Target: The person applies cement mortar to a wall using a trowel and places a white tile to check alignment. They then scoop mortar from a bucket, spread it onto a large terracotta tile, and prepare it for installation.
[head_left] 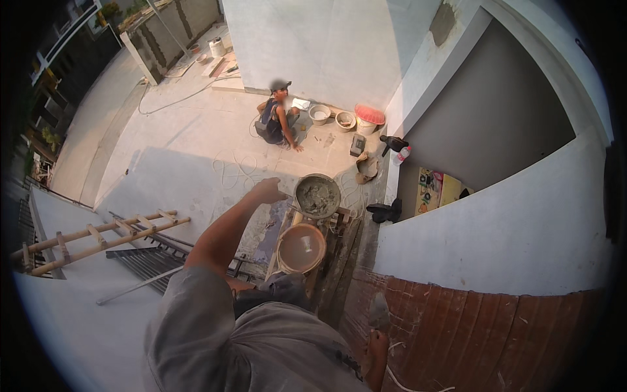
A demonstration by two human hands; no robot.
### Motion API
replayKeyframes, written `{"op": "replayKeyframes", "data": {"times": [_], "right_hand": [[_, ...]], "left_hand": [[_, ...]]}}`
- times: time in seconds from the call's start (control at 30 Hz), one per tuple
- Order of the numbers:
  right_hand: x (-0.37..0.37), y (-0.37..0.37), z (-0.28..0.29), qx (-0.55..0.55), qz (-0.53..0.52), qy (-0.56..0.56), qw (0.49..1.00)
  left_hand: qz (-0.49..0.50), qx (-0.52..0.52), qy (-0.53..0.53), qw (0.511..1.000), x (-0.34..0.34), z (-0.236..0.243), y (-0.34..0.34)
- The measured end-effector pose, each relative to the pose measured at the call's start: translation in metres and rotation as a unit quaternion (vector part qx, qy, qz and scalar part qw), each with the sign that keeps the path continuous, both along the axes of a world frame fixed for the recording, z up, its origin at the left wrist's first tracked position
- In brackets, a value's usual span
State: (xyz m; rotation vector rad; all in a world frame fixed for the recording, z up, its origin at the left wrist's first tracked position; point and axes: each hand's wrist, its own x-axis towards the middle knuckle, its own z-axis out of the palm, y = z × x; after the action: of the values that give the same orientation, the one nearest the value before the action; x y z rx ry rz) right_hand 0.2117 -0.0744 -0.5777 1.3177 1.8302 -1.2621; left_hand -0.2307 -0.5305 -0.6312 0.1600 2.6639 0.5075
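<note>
Left hand [268, 191]: reaching beside the mortar bucket [317, 196], fingers loosely curled, holding nothing.
Right hand [375, 343]: fingers closed around a trowel [379, 312] over the brick wall [483, 340].
Background: a crouching person [277, 117].

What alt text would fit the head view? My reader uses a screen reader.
Seen from above, a person's left hand reaches out to a pan of grey mortar above a bucket of brownish water; the right hand holds a trowel by red brickwork. Another person crouches on the floor below, and a bamboo ladder lies at left.
</note>
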Motion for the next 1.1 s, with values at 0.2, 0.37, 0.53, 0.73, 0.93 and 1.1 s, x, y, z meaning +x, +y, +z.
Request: {"op": "replayKeyframes", "data": {"times": [0.2,0.37,0.53,0.73,0.93,1.1], "right_hand": [[-0.016,-0.005,-0.006,0.062,0.124,0.013,0.990],[-0.026,-0.005,-0.036,-0.001,0.105,-0.033,0.994],[-0.090,-0.018,-0.121,-0.039,0.121,-0.024,0.992],[-0.241,-0.047,-0.307,0.048,0.340,0.061,0.937],[-0.423,-0.109,-0.390,0.093,0.434,0.119,0.888],[-0.489,-0.153,-0.440,0.095,0.435,0.078,0.892]], "left_hand": [[-0.073,0.051,-0.200,0.976,0.178,-0.182,0.094],[-0.107,0.042,-0.308,0.944,0.202,-0.137,0.129],[-0.090,-0.012,-0.368,0.925,0.221,-0.174,0.137],[-0.084,-0.075,-0.367,0.923,0.293,-0.238,0.129],[-0.006,-0.076,-0.359,0.930,0.313,-0.238,0.124],[0.048,-0.059,-0.345,0.936,0.333,-0.246,0.118]]}}
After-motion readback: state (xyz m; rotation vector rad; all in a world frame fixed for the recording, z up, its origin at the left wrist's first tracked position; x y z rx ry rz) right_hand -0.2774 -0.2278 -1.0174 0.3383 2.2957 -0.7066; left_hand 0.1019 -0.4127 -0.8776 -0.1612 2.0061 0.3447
